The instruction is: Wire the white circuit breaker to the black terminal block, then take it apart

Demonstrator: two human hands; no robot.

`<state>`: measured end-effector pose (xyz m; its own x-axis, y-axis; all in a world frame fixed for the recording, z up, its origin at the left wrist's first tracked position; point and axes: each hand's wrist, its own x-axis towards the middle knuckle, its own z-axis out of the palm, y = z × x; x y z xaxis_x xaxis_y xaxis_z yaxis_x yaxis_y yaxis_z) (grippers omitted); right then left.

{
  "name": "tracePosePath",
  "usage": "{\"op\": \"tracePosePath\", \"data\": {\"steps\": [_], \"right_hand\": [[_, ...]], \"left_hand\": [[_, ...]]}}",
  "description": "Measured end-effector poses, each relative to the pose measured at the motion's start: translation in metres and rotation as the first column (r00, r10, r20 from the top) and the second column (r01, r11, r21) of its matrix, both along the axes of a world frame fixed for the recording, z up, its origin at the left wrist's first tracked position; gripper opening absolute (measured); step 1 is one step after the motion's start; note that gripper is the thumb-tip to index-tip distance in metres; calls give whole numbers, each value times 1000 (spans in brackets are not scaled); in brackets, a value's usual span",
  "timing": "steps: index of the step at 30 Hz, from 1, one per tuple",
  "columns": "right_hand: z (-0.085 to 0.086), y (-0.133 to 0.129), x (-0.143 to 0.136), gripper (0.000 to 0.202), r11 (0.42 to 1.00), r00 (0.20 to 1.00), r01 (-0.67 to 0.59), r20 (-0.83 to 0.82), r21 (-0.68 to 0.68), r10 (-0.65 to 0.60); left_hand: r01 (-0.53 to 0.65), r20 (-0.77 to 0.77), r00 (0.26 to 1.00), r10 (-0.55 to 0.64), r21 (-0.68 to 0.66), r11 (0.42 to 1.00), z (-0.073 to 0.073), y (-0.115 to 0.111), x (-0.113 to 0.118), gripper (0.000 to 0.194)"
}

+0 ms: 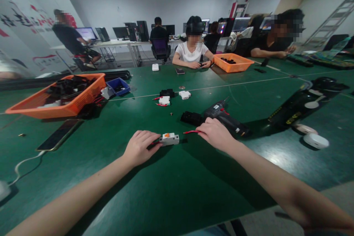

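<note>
A white circuit breaker [170, 139] with an orange switch lies on the green table [166, 191]. At its left end my left hand [141, 146] is closed around something dark, partly hidden by the fingers, that meets the breaker. My right hand [215, 134] pinches a red wire [190, 132], whose tip points left toward the breaker with a gap between them. Just beyond my right hand are a black block [191, 118] and a power drill [225, 116]. Farther back sit two more white breakers [164, 100] [184, 94], one with red wires, beside a black part [167, 93].
An orange basket [62, 110] of black parts, a small blue bin [118, 86] and a phone [60, 134] are on the left. A black device [301, 105] and white case [316, 141] stand right. Across the table, a person [190, 49] sits near another orange basket [232, 67].
</note>
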<state>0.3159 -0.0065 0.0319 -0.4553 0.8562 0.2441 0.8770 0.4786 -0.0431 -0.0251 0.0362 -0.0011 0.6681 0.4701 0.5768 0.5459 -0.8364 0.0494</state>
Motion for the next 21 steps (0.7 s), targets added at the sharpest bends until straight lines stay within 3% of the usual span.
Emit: {"op": "tracePosePath", "data": {"steps": [10, 21], "right_hand": [[-4, -2, -5, 21, 983, 974, -174, -137, 64, 181], [-7, 1, -2, 25, 971, 946, -211, -224, 116, 232]], "left_hand": [[61, -10, 998, -61, 25, 998, 0, -1, 2, 19], [82, 22, 996, -82, 33, 996, -1, 0, 3, 15]]}}
